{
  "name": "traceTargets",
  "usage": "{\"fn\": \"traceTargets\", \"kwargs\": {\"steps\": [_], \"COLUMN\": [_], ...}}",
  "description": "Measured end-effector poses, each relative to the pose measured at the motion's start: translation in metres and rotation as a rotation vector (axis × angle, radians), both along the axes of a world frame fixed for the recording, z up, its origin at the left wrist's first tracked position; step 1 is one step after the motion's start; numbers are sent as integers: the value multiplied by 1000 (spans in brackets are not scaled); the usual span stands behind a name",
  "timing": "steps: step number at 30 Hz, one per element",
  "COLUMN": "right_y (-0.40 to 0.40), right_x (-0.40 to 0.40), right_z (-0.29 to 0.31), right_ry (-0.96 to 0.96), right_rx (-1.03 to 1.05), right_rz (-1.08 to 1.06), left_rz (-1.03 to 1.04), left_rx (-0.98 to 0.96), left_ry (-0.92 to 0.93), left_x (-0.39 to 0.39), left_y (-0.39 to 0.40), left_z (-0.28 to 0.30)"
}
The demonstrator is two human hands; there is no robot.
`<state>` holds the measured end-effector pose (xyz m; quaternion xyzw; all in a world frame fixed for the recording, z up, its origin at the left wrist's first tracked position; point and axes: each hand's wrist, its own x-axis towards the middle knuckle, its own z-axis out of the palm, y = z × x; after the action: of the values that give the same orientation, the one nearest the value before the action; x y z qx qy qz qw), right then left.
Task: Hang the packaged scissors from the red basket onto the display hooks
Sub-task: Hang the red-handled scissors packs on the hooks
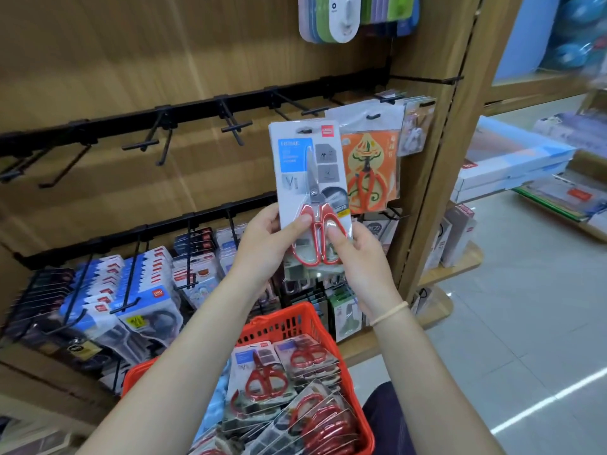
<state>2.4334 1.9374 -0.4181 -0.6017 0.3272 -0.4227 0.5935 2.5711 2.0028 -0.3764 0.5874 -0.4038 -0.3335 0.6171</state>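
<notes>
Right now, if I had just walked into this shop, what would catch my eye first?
Probably the packaged scissors with red handles, held upright in the middle by the left hand and right hand, just in front of the black display hooks. Below, the red basket holds more such packs.

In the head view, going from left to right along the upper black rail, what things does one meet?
Empty display hooks → held scissors pack → orange scissors pack already hanging → small pale pack → wooden upright post.
</notes>
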Motion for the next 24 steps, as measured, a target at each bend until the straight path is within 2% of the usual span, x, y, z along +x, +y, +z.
{"fn": "traceTargets", "kwargs": {"steps": [5,12,17,20,24], "right_y": [-12,-15,-19,-29,-49], "right_x": [1,6,8,11,25], "right_z": [2,-2,-14,-24,-30], "right_ry": [-8,-10,111,213,343], "right_rx": [24,-1,-312,-385,-425], "right_rz": [-18,-86,-197,-165,-133], "left_rz": [110,152,199,182,188], "left_rx": [26,17,-16,1,72], "left_ry": [-64,-84,-333,-474,-514], "left_x": [4,7,14,18,29], "left_y": [0,-4,-5,-10,-30], "left_z": [-9,-16,-30,-37,-44]}}
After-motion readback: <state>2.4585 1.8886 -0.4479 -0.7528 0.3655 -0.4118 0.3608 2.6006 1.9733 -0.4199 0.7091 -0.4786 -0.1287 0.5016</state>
